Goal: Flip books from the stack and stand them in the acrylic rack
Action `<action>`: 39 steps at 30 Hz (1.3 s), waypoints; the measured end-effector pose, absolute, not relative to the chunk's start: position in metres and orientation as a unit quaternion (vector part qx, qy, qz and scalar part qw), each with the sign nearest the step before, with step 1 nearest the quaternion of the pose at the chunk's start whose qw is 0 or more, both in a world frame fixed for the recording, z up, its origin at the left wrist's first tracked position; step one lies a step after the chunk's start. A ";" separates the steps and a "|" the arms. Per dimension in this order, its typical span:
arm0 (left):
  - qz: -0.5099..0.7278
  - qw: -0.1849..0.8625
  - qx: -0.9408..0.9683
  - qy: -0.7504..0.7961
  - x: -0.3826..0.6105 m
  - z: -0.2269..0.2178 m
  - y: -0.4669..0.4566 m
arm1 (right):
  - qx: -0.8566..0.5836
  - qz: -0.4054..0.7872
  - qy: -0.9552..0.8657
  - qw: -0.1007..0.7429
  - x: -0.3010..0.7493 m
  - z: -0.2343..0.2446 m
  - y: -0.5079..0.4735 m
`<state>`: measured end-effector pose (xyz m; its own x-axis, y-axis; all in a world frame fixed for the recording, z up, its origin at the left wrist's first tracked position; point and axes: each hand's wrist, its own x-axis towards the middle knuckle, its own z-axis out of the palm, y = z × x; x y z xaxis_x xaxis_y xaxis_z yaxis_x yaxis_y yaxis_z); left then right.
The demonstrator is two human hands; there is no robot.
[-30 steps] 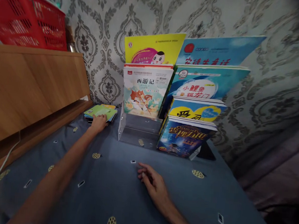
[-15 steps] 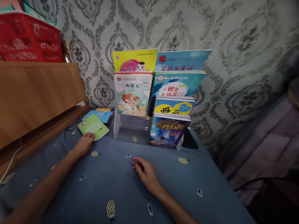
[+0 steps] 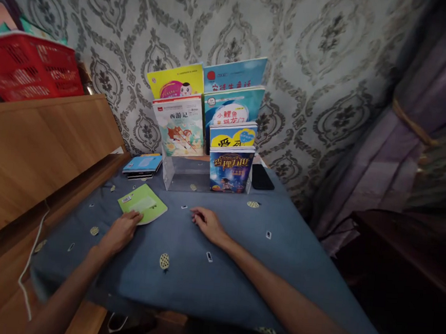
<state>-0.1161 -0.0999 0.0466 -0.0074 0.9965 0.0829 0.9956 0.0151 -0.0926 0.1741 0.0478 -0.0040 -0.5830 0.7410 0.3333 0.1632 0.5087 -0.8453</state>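
My left hand grips the near edge of a thin green book that lies flat on the blue patterned tablecloth. My right hand rests on the cloth to the right of it, fingers loosely curled, holding nothing. Behind the green book a small stack of books lies flat. A clear acrylic stand at the back holds several upright picture books; its front left slot shows no book.
A wooden headboard-like panel runs along the left, with a red basket on top. A dark phone lies right of the stand. Purple curtain hangs at the right. A white cable dangles at the left table edge.
My left hand drew the green book off the stack and toward me across the cloth. The view pulled back and turned right; my right hand stayed about where it was.
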 end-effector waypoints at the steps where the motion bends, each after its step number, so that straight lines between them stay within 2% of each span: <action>1: -0.012 0.073 -0.708 -0.702 -0.107 0.042 -0.107 | -0.287 0.398 -0.796 0.354 0.175 -0.004 0.048; 6: -0.089 0.127 -0.733 -0.662 -0.058 0.010 -0.141 | -0.315 0.336 -0.814 0.354 0.179 -0.003 0.053; 9: -0.112 0.118 -0.778 -0.607 -0.032 0.001 -0.156 | -0.336 0.309 -0.811 0.366 0.185 -0.002 0.062; 12: -0.134 0.068 -0.837 -0.527 -0.015 0.008 -0.159 | -0.362 0.278 -0.807 0.374 0.192 -0.001 0.071; 16: -0.145 -0.050 -0.884 -0.442 -0.011 0.030 -0.146 | -0.389 0.245 -0.807 0.371 0.198 0.001 0.077; 23: -0.075 -0.149 -0.860 -0.483 -0.014 0.055 -0.130 | -0.388 0.203 -0.832 0.341 0.202 0.003 0.068; 31: -0.142 -0.062 -0.762 -0.628 -0.033 0.033 -0.076 | -0.349 0.144 -0.883 0.281 0.201 0.006 0.055; 35: -0.141 -0.006 -0.763 -0.630 -0.029 0.026 -0.045 | -0.342 0.157 -0.884 0.278 0.201 0.005 0.057; 39: -0.163 -0.003 -0.784 -0.599 -0.015 0.027 -0.025 | -0.335 0.155 -0.886 0.281 0.200 0.003 0.058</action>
<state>-0.0152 -0.0254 0.0267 0.2288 0.9404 0.2516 0.9382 -0.2820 0.2006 0.2003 0.0581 0.0034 -0.6175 0.6808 0.3940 0.5068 0.7274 -0.4625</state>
